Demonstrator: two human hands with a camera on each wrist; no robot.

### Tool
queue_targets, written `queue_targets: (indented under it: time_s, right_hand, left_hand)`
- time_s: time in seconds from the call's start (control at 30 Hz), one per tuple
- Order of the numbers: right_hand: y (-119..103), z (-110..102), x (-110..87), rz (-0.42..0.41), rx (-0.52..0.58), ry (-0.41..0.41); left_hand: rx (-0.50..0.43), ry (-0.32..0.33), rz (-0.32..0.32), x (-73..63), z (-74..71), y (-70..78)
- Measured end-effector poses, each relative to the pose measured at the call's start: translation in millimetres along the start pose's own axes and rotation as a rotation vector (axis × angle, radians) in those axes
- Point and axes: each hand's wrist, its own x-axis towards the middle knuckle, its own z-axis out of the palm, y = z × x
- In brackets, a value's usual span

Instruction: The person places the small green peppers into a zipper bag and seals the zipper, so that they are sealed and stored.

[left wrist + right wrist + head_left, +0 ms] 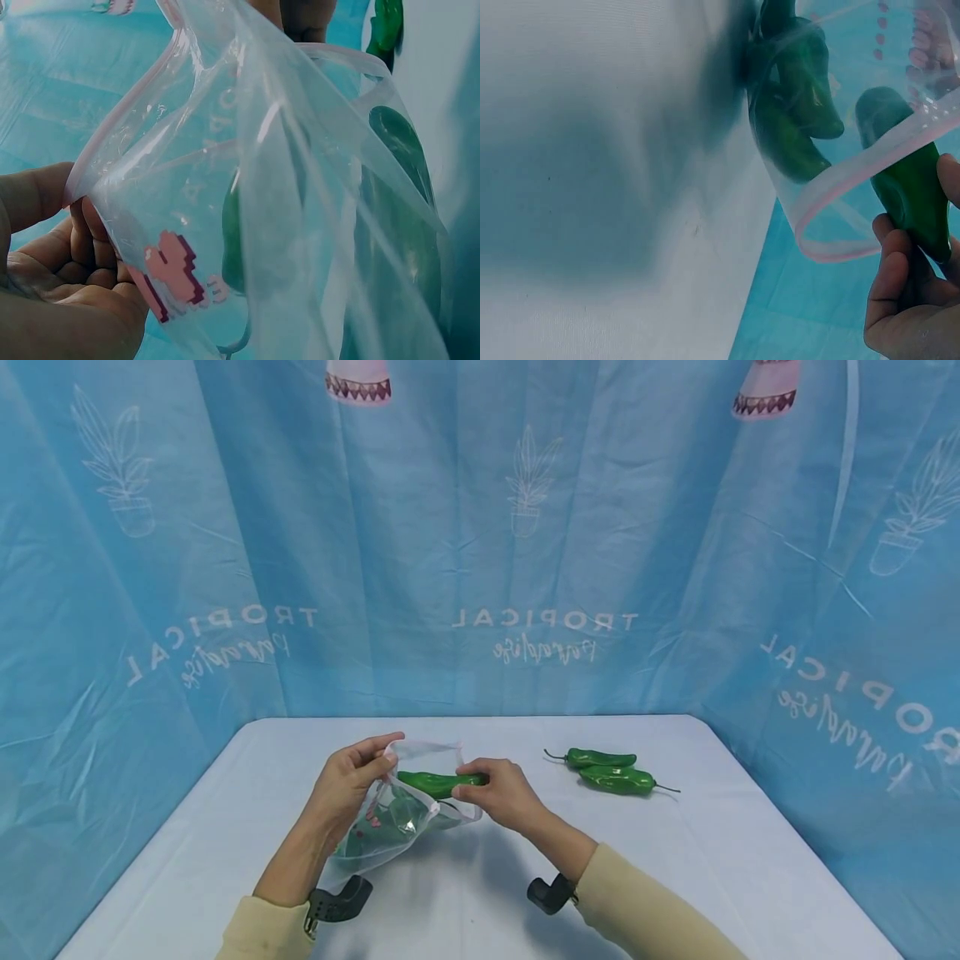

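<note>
My left hand pinches the rim of a clear plastic bag with a pale pink edge and a pink printed figure. In my right hand a green pepper is gripped near one end, its other end inside the bag's mouth. The right wrist view shows this held pepper crossing the pink rim, with several green peppers lower in the bag. Through the film in the left wrist view, a green pepper shows on the right, and left fingers hold the edge.
Two green peppers with thin stems lie side by side on the white table, right of the right hand. A blue printed curtain hangs behind the table and along both sides.
</note>
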Motion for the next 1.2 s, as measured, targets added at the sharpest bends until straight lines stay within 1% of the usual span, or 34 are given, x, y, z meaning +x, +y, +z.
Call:
queue_targets:
  time_s: [0.2, 0.5, 0.7, 0.83, 1.0, 1.2]
  right_hand:
    - [-4, 7, 4.0, 0.025, -0.001, 0.011]
    - [-4, 16, 11.9, -0.013, -0.005, 0.007]
    - [-9, 20, 10.7, -0.026, -0.003, -0.005]
    - [-9, 14, 5.4, -0.038, 0.017, 0.001]
    - [-5, 1, -3.1, -0.040, 0.030, 0.038]
    - [9, -18, -10.1, -0.019, 0.009, 0.106]
  left_hand:
    - [-0.002, 0.011, -0.011, -1.4, 1.5, 2.1]
    - [0.003, 0.014, -0.028, 1.5, 0.0, 0.8]
    - [-0.003, 0.010, -0.017, 0.9, 0.4, 0.5]
    - [0.007, 0.011, -0.011, 0.4, 1.0, 1.3]
    - [0.010, 0.019, 0.000, 0.3, 1.5, 1.4]
    - [-0.002, 0.007, -0.002, 0.2, -0.6, 0.2]
